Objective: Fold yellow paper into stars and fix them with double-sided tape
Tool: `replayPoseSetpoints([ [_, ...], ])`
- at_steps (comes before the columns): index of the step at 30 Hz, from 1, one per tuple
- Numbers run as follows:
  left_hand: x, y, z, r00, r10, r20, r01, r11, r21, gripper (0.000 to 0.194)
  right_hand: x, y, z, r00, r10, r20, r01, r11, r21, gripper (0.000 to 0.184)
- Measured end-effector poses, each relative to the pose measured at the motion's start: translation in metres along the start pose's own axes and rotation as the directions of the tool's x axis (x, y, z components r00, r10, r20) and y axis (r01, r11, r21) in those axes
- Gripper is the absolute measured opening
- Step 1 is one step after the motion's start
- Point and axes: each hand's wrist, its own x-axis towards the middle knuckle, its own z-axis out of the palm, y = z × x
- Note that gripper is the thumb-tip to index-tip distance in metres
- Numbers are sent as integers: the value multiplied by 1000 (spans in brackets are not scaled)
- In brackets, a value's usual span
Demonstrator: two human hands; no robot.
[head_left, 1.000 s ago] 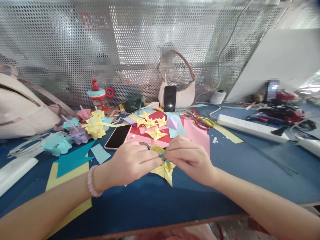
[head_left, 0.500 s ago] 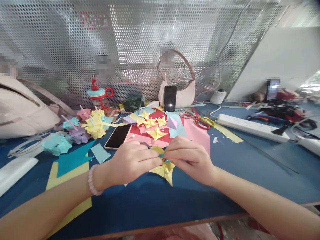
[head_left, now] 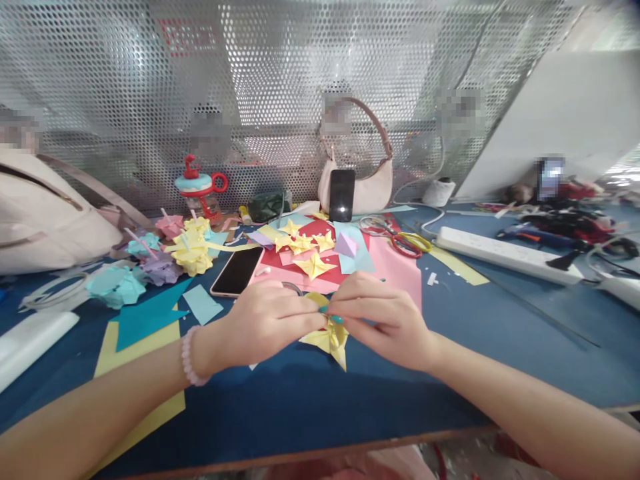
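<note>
Both my hands meet over the blue table, fingertips pinched on a yellow folded-paper flower [head_left: 331, 341] with pointed petals. My left hand [head_left: 267, 320], with a pink bead bracelet at the wrist, grips it from the left. From the other side, my right hand [head_left: 383, 320], its nails green, pinches its upper part. The fingers hide where they press the paper. Just beyond them, several finished yellow paper flowers [head_left: 314, 266] lie on red and pink sheets. A phone [head_left: 237, 271] rests flat beyond my left hand.
Scissors [head_left: 406, 244] and a power strip [head_left: 505, 255] lie to the right. At left are paper blossoms [head_left: 116, 287], teal paper [head_left: 150, 317] and a yellow sheet [head_left: 145, 427]. An upright phone [head_left: 342, 195] leans on a handbag [head_left: 377, 183]; a red-handled cup [head_left: 197, 187] stands at the back.
Both hands stay at the same spot, still pinching the yellow paper flower. The fingertips have shifted only slightly, and the right hand's green nails show more plainly. The whole view has moved a little.
</note>
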Motion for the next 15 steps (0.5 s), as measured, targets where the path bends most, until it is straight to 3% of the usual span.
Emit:
replayPoseSetpoints([
  [15, -2, -3, 4, 1000, -11, -13, 10, 995, -99, 16, -1, 0, 0, 1000, 17, 3, -17, 1000, 0, 14],
])
